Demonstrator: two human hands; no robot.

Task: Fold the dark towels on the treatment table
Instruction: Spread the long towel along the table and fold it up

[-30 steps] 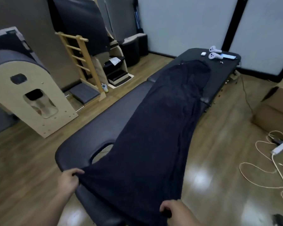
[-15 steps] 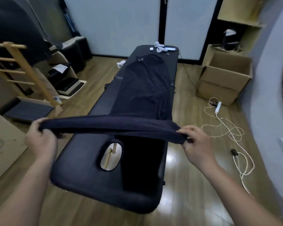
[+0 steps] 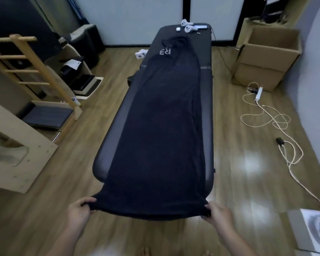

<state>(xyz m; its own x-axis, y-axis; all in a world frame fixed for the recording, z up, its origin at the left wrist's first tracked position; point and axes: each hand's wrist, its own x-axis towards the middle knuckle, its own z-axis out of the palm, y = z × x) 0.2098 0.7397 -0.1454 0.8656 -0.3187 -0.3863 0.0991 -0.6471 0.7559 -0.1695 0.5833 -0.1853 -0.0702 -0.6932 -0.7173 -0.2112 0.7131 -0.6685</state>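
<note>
Both hands — left hand (image 3: 80, 209), right hand (image 3: 218, 214) — reach forward, each grip clenched on the dark towel's (image 3: 159, 126) near corners.

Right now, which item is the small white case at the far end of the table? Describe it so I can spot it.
Follow the long black padded treatment table to its far end, past the dark towel. Beside the two white handheld controllers lies a small white rounded case, the leftmost and tiniest object there.

dark navy towel (image 3: 161, 130), black treatment table (image 3: 204, 52), tan cardboard box (image 3: 266, 58)
</note>
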